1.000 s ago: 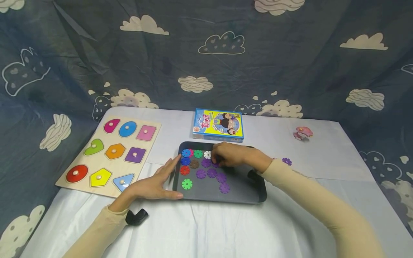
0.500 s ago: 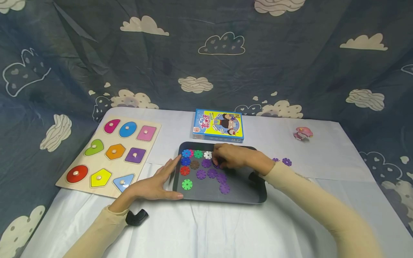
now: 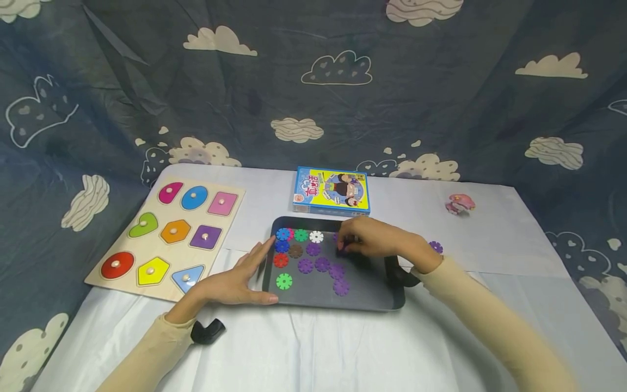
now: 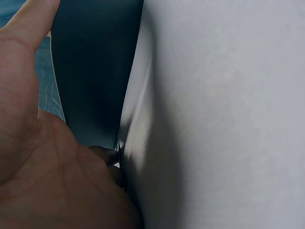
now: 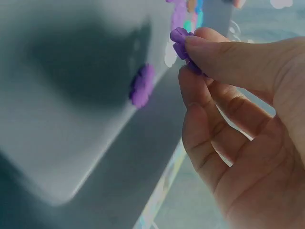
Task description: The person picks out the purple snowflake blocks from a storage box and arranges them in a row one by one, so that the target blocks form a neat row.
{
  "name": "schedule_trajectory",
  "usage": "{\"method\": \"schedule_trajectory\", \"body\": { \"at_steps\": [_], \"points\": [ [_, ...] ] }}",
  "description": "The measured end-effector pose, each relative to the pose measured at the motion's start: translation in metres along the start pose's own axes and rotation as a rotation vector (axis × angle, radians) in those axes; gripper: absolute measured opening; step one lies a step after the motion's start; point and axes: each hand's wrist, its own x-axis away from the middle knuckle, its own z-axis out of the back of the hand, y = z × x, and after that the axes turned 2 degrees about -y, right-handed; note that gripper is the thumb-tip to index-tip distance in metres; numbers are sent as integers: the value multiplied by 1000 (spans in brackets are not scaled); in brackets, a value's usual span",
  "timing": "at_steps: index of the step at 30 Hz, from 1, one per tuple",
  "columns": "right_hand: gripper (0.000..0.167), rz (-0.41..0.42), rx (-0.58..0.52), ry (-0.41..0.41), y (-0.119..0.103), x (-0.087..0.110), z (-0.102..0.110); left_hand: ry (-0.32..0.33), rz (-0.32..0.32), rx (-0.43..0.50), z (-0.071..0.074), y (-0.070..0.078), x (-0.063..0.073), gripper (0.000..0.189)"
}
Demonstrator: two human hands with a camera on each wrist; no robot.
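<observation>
Left hand (image 3: 235,283) sat at the left end of the dark tray (image 3: 372,294), fingers straight and spread against the side wall, thumb at the near rim: probably bracing it against sliding. Right hand (image 3: 372,235) pinched one purple disc (image 5: 179,38) between thumb and fingertips over the tray, likely because a thin notched part left little else to grab. Count: six loose purple discs (image 3: 321,264) in the tray, five bunched mid-left, one by the far wall partly behind the hand, so that grouping looked deliberate. Other colours, eight: light blue (image 3: 283,234), pink (image 3: 291,234) (mostly covered), dark green (image 3: 301,235), white (image 3: 316,237), dark blue (image 3: 282,246), brown (image 3: 295,250), red (image 3: 281,261), bright green (image 3: 283,281), mostly hugging the left end. One stray purple disc (image 3: 435,247) lay on the worktop (image 3: 343,354), right of the tray. Off to the sides, presumably for elbow room: one puzzle board (image 3: 185,252) with nine knobbed shapes, one box (image 3: 331,190), one pink figurine (image 3: 460,203)
</observation>
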Motion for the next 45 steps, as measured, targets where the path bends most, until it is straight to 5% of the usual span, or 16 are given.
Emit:
{"method": "schedule_trajectory", "body": {
  "at_steps": [24,45],
  "points": [
    [19,-175,-84,364,47,89,14,12,7,-8,-1,1,0,122],
    [16,-387,-29,504,72,162,8,-1,12,-5,0,0,0,122]
  ]
}}
